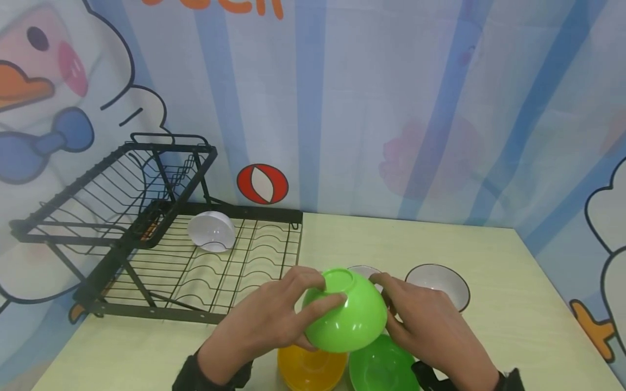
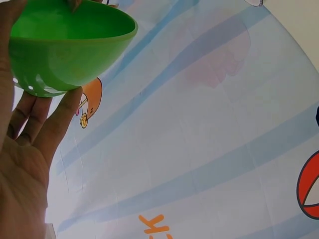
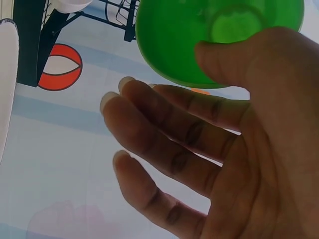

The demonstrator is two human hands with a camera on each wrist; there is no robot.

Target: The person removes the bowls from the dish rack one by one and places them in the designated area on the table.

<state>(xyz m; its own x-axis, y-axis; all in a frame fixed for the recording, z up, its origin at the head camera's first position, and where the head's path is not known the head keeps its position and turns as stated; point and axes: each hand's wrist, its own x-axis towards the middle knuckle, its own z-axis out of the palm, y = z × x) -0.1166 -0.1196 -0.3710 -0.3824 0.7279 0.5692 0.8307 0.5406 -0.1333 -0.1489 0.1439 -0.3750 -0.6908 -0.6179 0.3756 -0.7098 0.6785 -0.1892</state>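
Observation:
My left hand grips a light green bowl from outside, thumb across its side and fingers at its base. The bowl is held tilted, underside toward the head camera, above the table. At its right side is my right hand; in the right wrist view its thumb lies over the inside of the bowl, and the other fingers extend past the rim, spread apart. Below the hands sit a yellow bowl and a second green bowl, both cut by the lower frame edge.
A black dish rack with a raised tier stands at the left; a white bowl leans in its wires. Behind my right hand are a dark-rimmed white bowl and another white bowl, mostly hidden. A printed curtain hangs behind the table.

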